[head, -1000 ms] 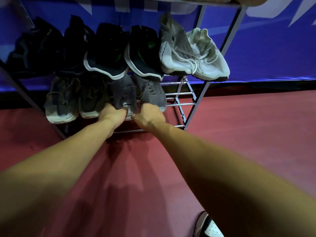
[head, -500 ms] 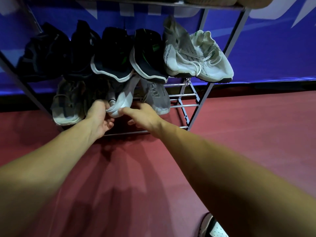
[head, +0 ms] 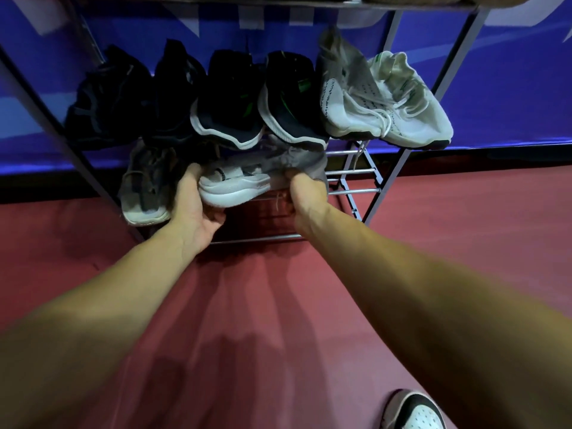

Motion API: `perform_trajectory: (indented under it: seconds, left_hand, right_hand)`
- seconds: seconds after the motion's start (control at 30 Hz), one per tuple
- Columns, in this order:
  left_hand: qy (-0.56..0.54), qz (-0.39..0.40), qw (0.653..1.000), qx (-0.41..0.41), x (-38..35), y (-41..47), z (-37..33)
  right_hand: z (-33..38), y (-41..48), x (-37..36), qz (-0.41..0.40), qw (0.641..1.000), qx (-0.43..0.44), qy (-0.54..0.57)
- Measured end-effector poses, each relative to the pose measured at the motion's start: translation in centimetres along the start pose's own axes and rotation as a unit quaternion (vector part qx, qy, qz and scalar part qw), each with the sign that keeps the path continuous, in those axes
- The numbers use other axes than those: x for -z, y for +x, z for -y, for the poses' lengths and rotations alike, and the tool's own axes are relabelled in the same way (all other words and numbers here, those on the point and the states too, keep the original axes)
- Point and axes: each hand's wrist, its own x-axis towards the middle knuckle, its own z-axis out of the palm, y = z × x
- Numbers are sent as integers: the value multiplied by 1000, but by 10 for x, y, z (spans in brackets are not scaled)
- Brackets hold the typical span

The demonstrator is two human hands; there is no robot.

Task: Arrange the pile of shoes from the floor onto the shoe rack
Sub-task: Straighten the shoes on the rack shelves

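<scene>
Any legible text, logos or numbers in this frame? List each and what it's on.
Nothing here can be read outright.
white sneakers: a printed line along the side, too small and blurred to read.
grey shoe: a small dark mark near the toe, unreadable.
blue banner: only cropped white shapes, no whole letters.

We can read no word, brand or number here. The white sneakers [head: 356, 116] on the shoe rack [head: 353, 191] carry a line of small dark print along their sides, too fine and blurred for us to read. The blue banner [head: 510, 88] behind shows only cropped pale shapes.
</scene>
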Motion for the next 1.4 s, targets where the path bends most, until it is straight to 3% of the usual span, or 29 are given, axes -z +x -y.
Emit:
perform_trajectory:
  seconds: [0.2,0.3,0.43,0.67,0.77,0.97,1.17,1.27,1.4]
  left_hand:
    - [31,-3,999,20,-28,-20,27]
    - [13,-58,998,13,-43,-20,26]
    - [-17,-80,997,-5,-45,-12,15]
    - [-60,-78,995,3,-32,-1,3]
    - [-67,-76,995,12,-29,-3,2]
    - [-15,-34,999,37,-42,-7,9]
    - [27,-84,996,-10,-37,4,7]
    - [6,-70,997,-26,-35,6,4]
    - [24,-32,999,-27,-36,8,0]
  right_hand:
    - [0,-4,-7,-21,1000,-12,0]
    - [-2,-8,-4,-15,1000,-27,4]
    - [2,-7,4,42,997,-57,-16]
    - [0,13,14,-95,992,8,-84]
    - [1,8,16,-116,989,17,-91]
    - [-10,-1,17,-75,995,30,-54]
    - [-12,-6,28,-67,984,59,-157]
    - [-9,-7,28,-81,972,82,-204]
    - [-15,-8,33,-8,964,79,-253]
